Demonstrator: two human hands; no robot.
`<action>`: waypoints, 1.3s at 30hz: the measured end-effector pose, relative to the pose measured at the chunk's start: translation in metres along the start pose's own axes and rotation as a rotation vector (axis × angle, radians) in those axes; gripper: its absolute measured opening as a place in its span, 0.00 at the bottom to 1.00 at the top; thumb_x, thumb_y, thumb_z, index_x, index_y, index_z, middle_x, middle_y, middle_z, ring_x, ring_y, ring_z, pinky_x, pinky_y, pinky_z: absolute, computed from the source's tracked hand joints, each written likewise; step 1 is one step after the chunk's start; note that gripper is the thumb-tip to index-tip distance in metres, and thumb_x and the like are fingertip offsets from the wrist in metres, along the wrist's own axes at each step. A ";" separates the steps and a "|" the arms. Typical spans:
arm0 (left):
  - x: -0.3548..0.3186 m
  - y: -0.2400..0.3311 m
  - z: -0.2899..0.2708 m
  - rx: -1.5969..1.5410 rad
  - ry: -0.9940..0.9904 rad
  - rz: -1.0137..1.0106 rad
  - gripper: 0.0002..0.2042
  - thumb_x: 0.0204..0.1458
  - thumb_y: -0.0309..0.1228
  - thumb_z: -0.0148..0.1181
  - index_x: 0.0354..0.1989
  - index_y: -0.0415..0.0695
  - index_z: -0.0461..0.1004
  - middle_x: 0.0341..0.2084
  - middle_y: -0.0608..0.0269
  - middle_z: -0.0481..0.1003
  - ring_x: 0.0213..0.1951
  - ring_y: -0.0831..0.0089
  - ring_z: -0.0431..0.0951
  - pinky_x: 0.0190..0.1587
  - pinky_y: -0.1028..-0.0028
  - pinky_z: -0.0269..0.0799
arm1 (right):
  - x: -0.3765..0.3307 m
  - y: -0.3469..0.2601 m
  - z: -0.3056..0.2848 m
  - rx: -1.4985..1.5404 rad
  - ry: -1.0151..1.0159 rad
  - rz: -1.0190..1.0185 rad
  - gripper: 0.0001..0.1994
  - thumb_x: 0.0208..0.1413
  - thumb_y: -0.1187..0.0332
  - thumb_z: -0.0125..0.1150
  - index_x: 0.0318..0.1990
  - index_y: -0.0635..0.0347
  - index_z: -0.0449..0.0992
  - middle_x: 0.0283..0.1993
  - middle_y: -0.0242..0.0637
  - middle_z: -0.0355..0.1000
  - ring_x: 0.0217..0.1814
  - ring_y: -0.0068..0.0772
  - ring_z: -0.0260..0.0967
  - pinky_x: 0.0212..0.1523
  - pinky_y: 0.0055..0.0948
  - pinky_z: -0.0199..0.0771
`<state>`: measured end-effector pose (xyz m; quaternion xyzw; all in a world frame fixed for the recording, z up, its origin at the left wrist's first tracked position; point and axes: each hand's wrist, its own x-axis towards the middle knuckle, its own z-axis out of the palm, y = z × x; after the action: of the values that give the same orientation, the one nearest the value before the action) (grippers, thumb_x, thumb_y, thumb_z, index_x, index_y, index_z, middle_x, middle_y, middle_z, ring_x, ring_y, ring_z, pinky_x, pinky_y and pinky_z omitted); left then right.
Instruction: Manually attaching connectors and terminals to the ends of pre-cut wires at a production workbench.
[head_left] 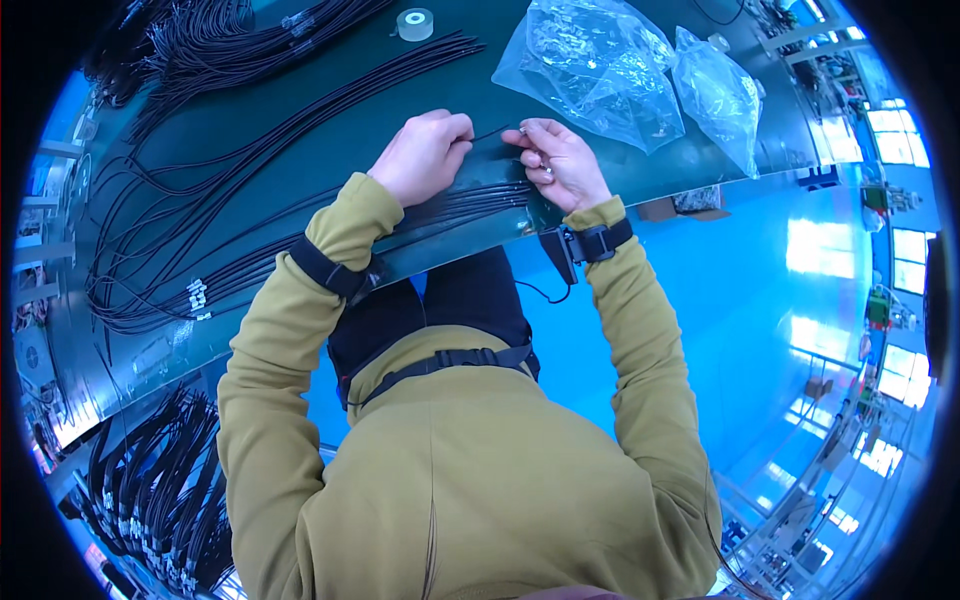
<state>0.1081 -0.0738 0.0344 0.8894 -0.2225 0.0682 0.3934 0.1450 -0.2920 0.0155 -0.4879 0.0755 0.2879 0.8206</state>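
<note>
My left hand (pixel 425 155) is closed around the end of a thin black cable (pixel 490 132) above the dark green table (pixel 330 120). My right hand (pixel 557 160) pinches a small silvery part against that cable's tip, a few centimetres from the left hand. Beneath both hands, a bundle of black cables (pixel 470 200) lies along the table's near edge. Both sleeves are olive, with a black strap at each wrist.
Long black cables (pixel 230 170) fan out across the table's left side. A roll of clear tape (pixel 414 24) sits at the far edge. Two clear plastic bags (pixel 600 70) lie to the right. More cable bundles (pixel 150 480) hang below the table at lower left. The floor is blue.
</note>
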 end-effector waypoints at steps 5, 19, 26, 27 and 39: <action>0.000 0.002 0.003 0.025 -0.031 -0.008 0.03 0.50 0.23 0.56 0.32 0.37 0.72 0.26 0.51 0.71 0.30 0.53 0.73 0.34 0.62 0.69 | -0.001 0.004 0.005 0.089 -0.024 0.000 0.05 0.61 0.69 0.56 0.39 0.60 0.68 0.31 0.33 0.67 0.22 0.14 0.56 0.16 0.12 0.54; -0.004 0.004 0.005 0.139 0.034 -0.052 0.02 0.50 0.23 0.55 0.31 0.38 0.72 0.25 0.50 0.70 0.31 0.51 0.73 0.35 0.59 0.70 | -0.010 0.002 0.025 -0.118 0.012 -0.109 0.06 0.60 0.70 0.59 0.37 0.62 0.70 0.31 0.33 0.70 0.22 0.12 0.59 0.16 0.12 0.56; -0.007 0.004 0.001 0.112 0.063 -0.006 0.03 0.50 0.23 0.56 0.31 0.38 0.72 0.25 0.51 0.70 0.30 0.52 0.73 0.34 0.61 0.70 | -0.008 0.002 0.024 -0.144 0.065 -0.152 0.06 0.60 0.70 0.59 0.38 0.62 0.70 0.32 0.32 0.70 0.22 0.12 0.58 0.16 0.11 0.56; -0.007 0.004 0.001 0.112 0.060 0.003 0.03 0.50 0.23 0.56 0.32 0.38 0.72 0.25 0.51 0.70 0.30 0.52 0.73 0.34 0.61 0.70 | -0.008 0.002 0.024 -0.151 0.047 -0.145 0.06 0.60 0.70 0.59 0.38 0.62 0.70 0.31 0.32 0.70 0.22 0.11 0.57 0.16 0.11 0.55; -0.005 0.016 0.002 -0.067 0.169 -0.130 0.05 0.49 0.28 0.59 0.33 0.42 0.76 0.29 0.52 0.74 0.30 0.58 0.76 0.33 0.67 0.72 | -0.006 0.008 0.036 0.096 -0.120 0.126 0.15 0.64 0.59 0.49 0.42 0.66 0.68 0.37 0.41 0.71 0.23 0.17 0.58 0.18 0.15 0.55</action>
<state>0.0957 -0.0830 0.0425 0.8795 -0.1326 0.1099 0.4437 0.1297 -0.2609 0.0306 -0.4242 0.0703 0.3635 0.8264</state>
